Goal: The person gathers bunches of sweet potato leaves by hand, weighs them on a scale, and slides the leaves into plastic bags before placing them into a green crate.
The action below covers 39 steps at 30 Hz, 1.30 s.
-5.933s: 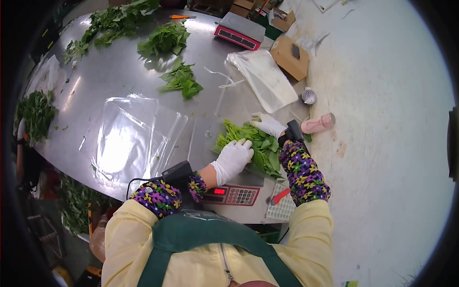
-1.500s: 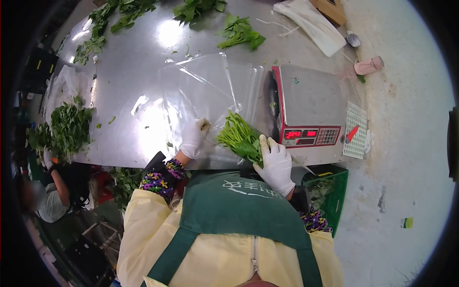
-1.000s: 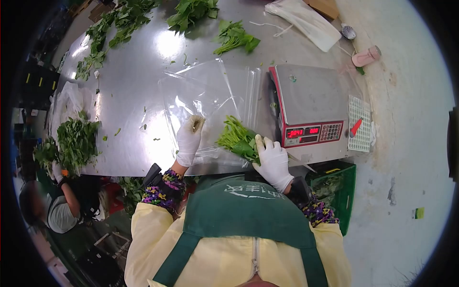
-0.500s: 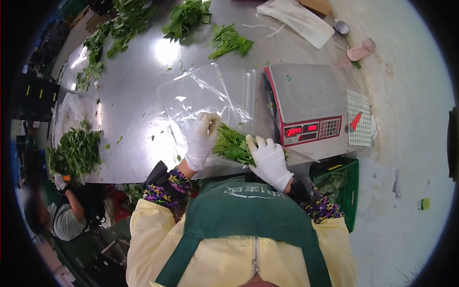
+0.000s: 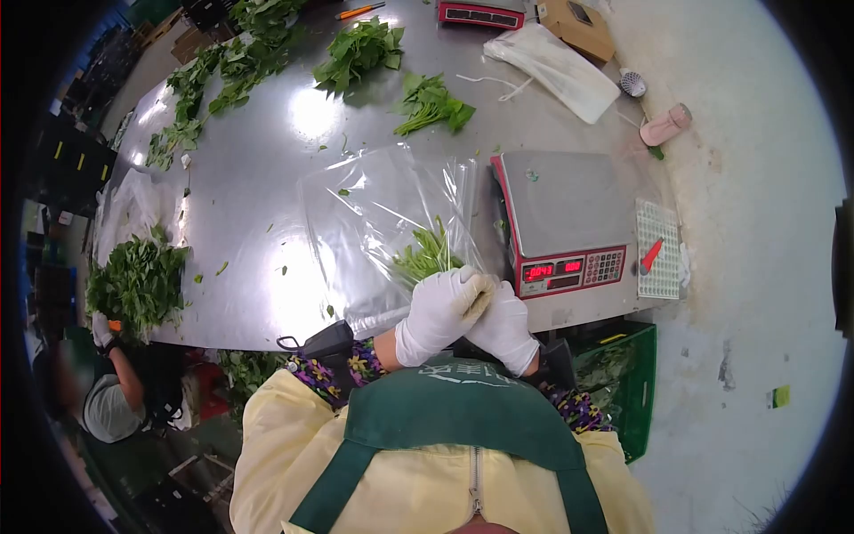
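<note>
My left hand (image 5: 438, 313), in a white glove, is closed at the near edge of the table, its fingers pressed round the edge of a clear plastic bag (image 5: 356, 205). Touching it on the right, my right hand (image 5: 503, 327) is closed too, with its fingertips partly hidden behind the left. A bundle of green leafy stems (image 5: 427, 254) lies under the clear plastic just beyond both hands. What the right fingers grip is hidden. To the right stands a red and grey scale (image 5: 560, 205) with lit red digits.
Leafy bunches (image 5: 360, 55) lie at the far side, with a smaller bunch (image 5: 431, 102) nearer. A pink bottle (image 5: 665, 125) and a red-handled tool (image 5: 652, 256) are at right. A co-worker (image 5: 111, 400) touches a leafy pile (image 5: 138, 280). A green crate (image 5: 636, 383) stands below.
My left hand has moved right and toward me, up against my right hand, which has drawn slightly nearer. Clear plastic now covers the stems. The view has shifted slightly, showing more of the far table.
</note>
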Tool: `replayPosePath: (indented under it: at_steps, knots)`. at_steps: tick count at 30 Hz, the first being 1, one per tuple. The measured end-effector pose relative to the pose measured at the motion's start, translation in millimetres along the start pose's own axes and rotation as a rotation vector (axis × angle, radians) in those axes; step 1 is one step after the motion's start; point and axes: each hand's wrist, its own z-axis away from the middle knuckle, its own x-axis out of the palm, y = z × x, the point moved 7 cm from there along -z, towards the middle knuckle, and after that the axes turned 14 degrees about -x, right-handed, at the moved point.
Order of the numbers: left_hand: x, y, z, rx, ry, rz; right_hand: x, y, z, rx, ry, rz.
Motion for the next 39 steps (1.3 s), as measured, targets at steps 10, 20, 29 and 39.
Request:
replayPosePath:
  at_steps: [10,20,29,39]
  knots:
    - [-10.5,-9.9,-4.9,-0.097,0.129,-0.032,-37.3,35.4,-10.1,0.17,-0.034,-0.076]
    - [42.3,35.7,-34.9,0.285,-0.083,-0.125,12.7,40.9,-7.2,-0.094,-0.008,-0.03]
    - [-26.3,-69.3,22.6,-0.17,0.499,0.438,-54.3,56.5,-30.0,0.108,0.176,-0.534]
    - [117.0,-64.9,58.6,-0.883,-0.628,1.036,-97.0,35.3,-107.5,0.052,0.167,-0.561]
